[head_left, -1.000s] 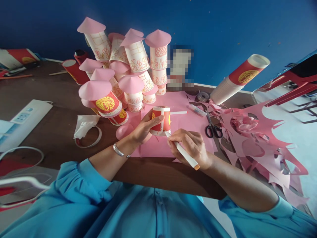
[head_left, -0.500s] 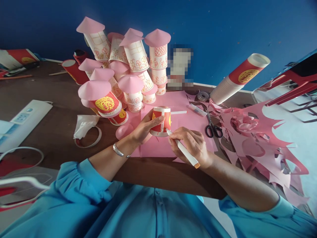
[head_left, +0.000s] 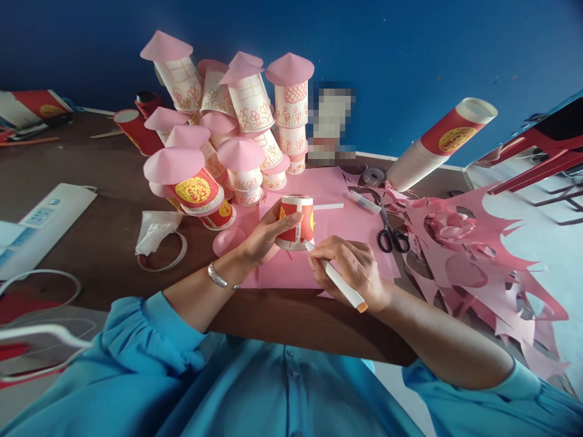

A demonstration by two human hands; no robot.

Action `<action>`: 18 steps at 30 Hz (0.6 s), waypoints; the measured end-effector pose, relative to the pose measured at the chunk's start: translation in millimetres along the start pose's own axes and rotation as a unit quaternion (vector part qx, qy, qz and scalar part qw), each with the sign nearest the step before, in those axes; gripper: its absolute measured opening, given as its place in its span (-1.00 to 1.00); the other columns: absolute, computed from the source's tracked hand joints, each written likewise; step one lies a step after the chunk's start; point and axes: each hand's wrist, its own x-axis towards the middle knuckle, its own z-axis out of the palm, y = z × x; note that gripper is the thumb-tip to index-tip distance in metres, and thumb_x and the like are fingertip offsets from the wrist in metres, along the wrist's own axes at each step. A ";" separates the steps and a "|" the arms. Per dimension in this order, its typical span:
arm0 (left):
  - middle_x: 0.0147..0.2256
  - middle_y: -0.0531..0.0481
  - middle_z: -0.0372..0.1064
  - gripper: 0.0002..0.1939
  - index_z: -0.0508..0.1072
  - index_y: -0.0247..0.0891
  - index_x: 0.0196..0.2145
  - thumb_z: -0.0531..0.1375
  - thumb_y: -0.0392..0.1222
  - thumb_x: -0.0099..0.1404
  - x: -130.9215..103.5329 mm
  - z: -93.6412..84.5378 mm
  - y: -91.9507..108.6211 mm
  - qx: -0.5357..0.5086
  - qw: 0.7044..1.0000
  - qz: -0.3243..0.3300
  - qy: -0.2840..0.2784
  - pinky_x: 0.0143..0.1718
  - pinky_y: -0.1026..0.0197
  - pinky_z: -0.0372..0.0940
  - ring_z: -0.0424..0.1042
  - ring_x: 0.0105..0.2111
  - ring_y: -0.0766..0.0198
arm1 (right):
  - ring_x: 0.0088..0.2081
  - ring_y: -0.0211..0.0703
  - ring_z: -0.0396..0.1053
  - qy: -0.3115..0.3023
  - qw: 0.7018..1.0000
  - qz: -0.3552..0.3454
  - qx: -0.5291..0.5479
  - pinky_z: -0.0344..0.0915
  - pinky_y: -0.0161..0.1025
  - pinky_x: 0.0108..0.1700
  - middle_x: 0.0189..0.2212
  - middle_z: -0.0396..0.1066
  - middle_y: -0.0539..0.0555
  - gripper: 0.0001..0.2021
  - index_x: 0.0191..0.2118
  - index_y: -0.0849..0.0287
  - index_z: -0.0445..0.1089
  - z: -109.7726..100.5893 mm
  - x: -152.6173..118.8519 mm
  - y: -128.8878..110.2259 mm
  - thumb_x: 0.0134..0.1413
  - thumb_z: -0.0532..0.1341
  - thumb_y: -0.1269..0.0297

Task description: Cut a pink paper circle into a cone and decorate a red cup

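My left hand point(head_left: 266, 237) is closed around a red and white paper cup point(head_left: 297, 227) with yellow print, its thumb across the front. In my right hand point(head_left: 350, 267) is a white marker point(head_left: 342, 284) with an orange end. The marker's tip is at the lower right of the cup, near its white rim; I cannot tell whether it touches. Beneath both hands lies pink paper point(head_left: 291, 273). Behind them stand several stacked paper cups point(head_left: 252, 106), many with flower drawings and pink paper cones point(head_left: 241, 153) on top.
To the right are black-handled scissors point(head_left: 392, 239), a glue tube point(head_left: 364, 202), a tape roll point(head_left: 373, 176) and pink paper scraps point(head_left: 473, 261). A tall stack of cups point(head_left: 437, 145) leans near the blue wall. A white ring-shaped strip point(head_left: 170, 258) and a power strip point(head_left: 43, 224) lie left.
The marker's tip has shifted slightly down along the cup with my right hand. My left hand and the cup have hardly moved.
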 end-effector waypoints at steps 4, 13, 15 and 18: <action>-0.09 -0.07 0.54 -0.62 0.53 -0.16 -0.01 0.39 -0.01 0.25 -0.3 0.1 0.2 -0.003 1.000 0.005 -0.005 0.00 0.02 0.41 0.46 0.08 -0.13 | -0.50 -0.27 0.49 0.018 1.000 -0.011 0.004 0.39 -0.35 -0.45 -0.50 0.47 -0.06 -0.82 -0.16 0.11 0.29 -1.0 1.9 -1.8 0.25 0.22 0.54; 0.10 -0.04 0.50 -0.65 0.54 -0.09 0.05 0.34 -0.03 0.32 3.5 2.8 4.8 -0.049 0.999 0.014 0.006 0.00 0.11 0.42 0.45 0.13 0.01 | -0.48 -0.22 0.49 0.030 0.999 -0.034 0.022 0.45 -0.30 -0.42 -0.45 0.50 -0.02 -0.79 -0.10 0.10 0.29 -0.9 3.6 -2.2 0.24 0.23 0.53; 0.07 -0.08 0.52 -0.67 0.55 -0.14 0.02 0.32 -0.02 0.34 5.5 3.5 4.2 -0.069 0.997 0.016 0.002 0.04 0.07 0.43 0.48 0.09 0.03 | -0.45 -0.19 0.51 0.030 0.999 -0.039 0.019 0.47 -0.27 -0.40 -0.43 0.50 0.01 -0.79 -0.10 0.12 0.30 0.5 3.3 -1.3 0.23 0.25 0.52; -0.03 -0.12 0.55 -0.63 0.54 -0.21 0.01 0.29 0.05 0.35 6.4 2.9 2.2 -0.081 0.997 0.011 -0.010 0.07 -0.01 0.44 0.51 0.05 0.00 | -0.42 -0.15 0.53 0.023 0.998 -0.047 0.018 0.50 -0.24 -0.37 -0.43 0.50 0.03 -0.80 -0.10 0.14 0.31 1.8 2.9 -0.7 0.23 0.25 0.52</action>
